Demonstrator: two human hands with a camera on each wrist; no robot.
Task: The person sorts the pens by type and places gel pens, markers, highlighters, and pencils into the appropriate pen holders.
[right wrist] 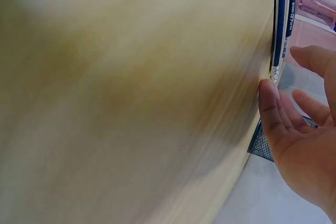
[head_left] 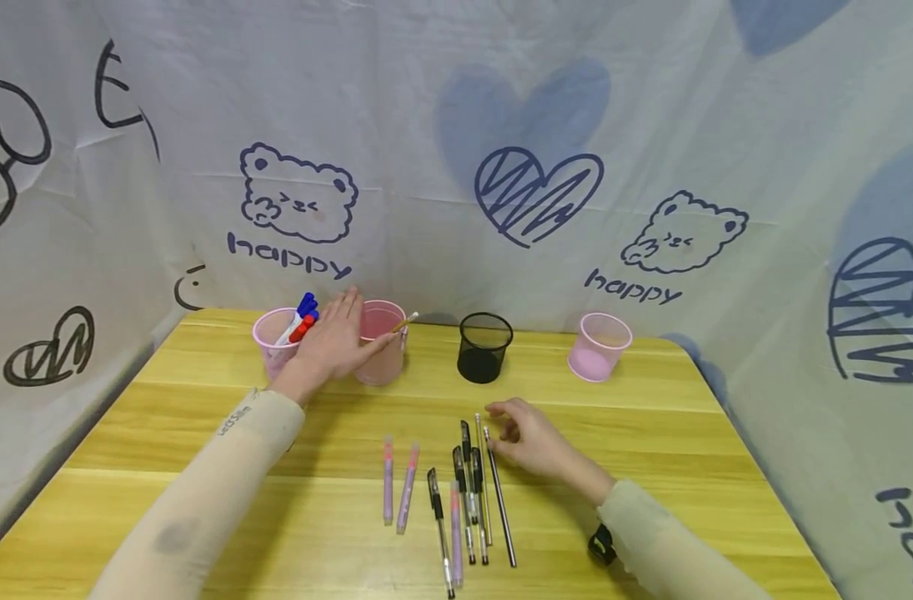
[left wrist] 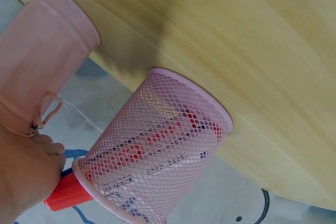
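My left hand [head_left: 336, 337] lies over the rim of the pink bucket [head_left: 381, 367], its fingers extended and thumb spread to the right. By the thumb, a pencil [head_left: 406, 322] sticks out over the bucket's rim; its lower part is hidden. Just left stands a pink mesh cup [left wrist: 163, 145] holding markers, one with a red cap [left wrist: 68, 192]. My right hand [head_left: 534, 437] is at the top end of a dark pencil [head_left: 501, 500], thumb and fingers apart. Beside that pencil lie a lighter pencil [head_left: 483, 483] and several black-capped gel pens [head_left: 441, 533].
Pink-and-purple highlighters [head_left: 407, 492] lie on the wooden table [head_left: 336, 533] left of the pens. A black mesh cup [head_left: 484, 354] and another pink cup [head_left: 599, 350] stand along the back edge. Behind them hangs a printed white curtain [head_left: 418, 167].
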